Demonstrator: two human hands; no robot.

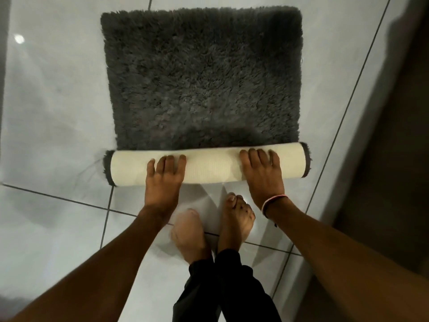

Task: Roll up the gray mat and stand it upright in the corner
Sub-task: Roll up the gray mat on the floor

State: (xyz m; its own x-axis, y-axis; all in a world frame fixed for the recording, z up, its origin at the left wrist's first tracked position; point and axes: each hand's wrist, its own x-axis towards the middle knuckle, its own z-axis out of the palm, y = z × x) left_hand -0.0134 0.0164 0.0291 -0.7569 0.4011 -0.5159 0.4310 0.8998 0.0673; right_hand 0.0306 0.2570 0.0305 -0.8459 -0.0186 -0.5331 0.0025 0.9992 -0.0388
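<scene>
The shaggy gray mat [202, 77] lies flat on the tiled floor, its near end wound into a roll [211, 167] that shows the cream backing. My left hand [163, 180] presses palm-down on the left half of the roll, fingers spread over its top. My right hand [263, 174], with a pink band at the wrist, presses on the right half in the same way. Both hands lie flat on the roll rather than closing around it. Dark pile sticks out at both ends of the roll.
My bare feet [234, 219] stand just behind the roll, the left one blurred. Glossy white floor tiles [53, 108] with dark grout lines surround the mat. A dark wall or door [392, 135] with a pale base runs along the right side.
</scene>
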